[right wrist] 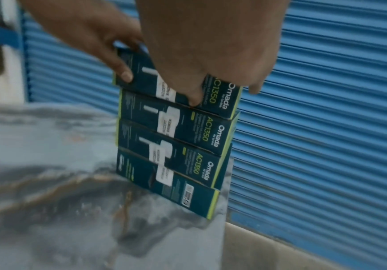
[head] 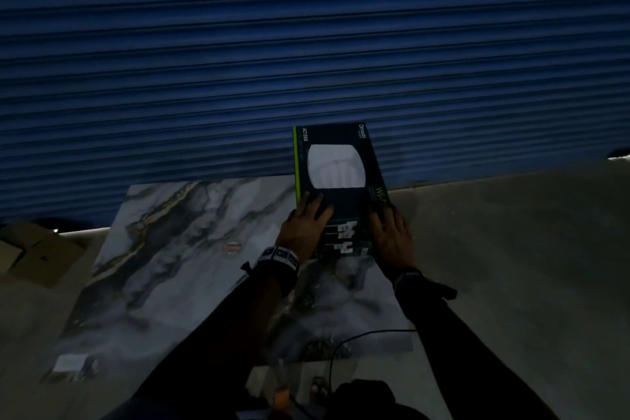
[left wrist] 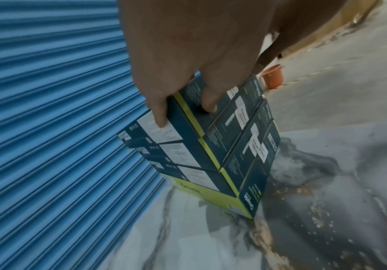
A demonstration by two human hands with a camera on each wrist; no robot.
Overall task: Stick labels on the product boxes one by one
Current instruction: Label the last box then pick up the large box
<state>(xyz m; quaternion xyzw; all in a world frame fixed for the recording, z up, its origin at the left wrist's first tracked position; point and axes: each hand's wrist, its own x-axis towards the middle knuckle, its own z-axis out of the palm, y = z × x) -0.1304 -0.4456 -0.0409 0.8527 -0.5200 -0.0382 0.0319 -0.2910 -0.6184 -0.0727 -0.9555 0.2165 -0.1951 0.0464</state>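
Several dark teal product boxes stand stacked at the far right corner of a marble slab, against a blue shutter. White labels show on their front faces. My left hand holds the top box at its near left corner, with fingers wrapped over its edges. At the near right corner my right hand grips the same box, a digit pressed on its front face. That hand partly hides the top box's label.
The blue roller shutter rises directly behind the stack. Flattened cardboard lies on the concrete floor at the left. An orange bucket stands further along the shutter. A black cable and a small white item lie near the slab's front.
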